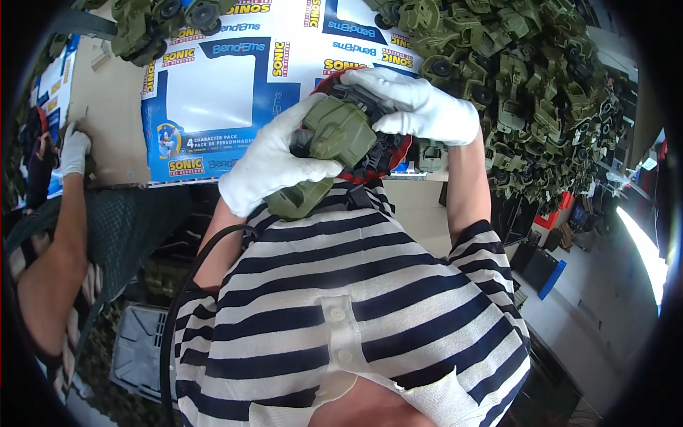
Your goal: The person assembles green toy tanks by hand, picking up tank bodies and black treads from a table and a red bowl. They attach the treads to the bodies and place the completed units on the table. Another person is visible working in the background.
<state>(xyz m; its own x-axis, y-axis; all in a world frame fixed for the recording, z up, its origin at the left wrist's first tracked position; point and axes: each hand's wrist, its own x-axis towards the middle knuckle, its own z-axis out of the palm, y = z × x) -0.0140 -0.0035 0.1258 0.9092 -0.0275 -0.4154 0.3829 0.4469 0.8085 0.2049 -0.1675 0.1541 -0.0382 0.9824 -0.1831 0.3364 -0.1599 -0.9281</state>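
Note:
My left hand (274,160), in a white glove, is closed round an olive-green toy vehicle body (340,132), its thumb along the near side. My right hand (420,107), gloved too, curls its fingers over a dark grey plastic part (361,99) up against the vehicle's far side. Whether the two pieces are joined I cannot tell. Below them a red-rimmed container (404,153) holds black plastic parts, mostly hidden by my hands. Another green vehicle piece (302,199) lies under my left wrist, close to my striped shirt.
Blue and white printed sheeting (210,96) covers the table. A large heap of green toy vehicles (512,85) rises at the right, and several more vehicles (160,25) sit at the far left. At the left, a co-worker's gloved hand (75,149) rests near brown cardboard (114,114).

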